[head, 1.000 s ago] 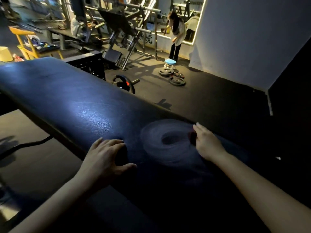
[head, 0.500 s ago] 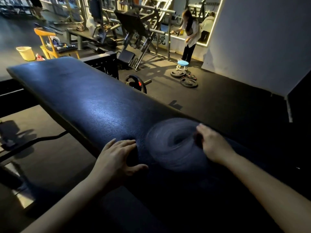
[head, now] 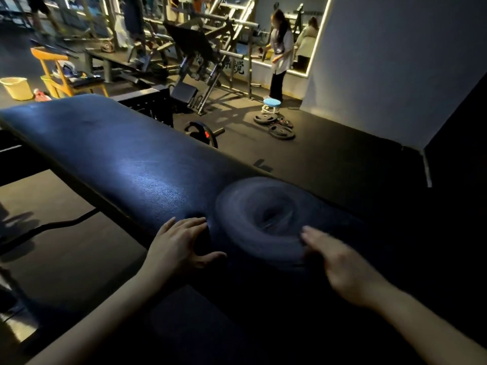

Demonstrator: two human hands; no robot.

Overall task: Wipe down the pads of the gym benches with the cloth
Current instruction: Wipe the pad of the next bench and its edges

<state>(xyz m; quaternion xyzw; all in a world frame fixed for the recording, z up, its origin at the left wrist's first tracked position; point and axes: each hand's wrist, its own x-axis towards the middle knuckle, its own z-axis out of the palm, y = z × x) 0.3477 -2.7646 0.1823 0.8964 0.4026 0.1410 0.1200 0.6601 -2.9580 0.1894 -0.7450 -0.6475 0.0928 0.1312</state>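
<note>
Lengthwise, the pad (head: 126,164) runs from near right to far left. Left hand (head: 179,246) rests flat, thumb out, on its near edge, nearer the seemingly unwiped left stretch. Right hand (head: 340,264), blurred, touches a wiped ring (head: 263,219); its grip and the cloth cannot be made out.

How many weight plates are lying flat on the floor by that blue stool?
3. One large plate just before the blue stool, a smaller plate right of it, another large plate nearest the camera. More may hide underneath.

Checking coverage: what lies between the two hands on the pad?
Head view: only bench pad bearing a pale ring-shaped smear between left hand and right hand.
</note>
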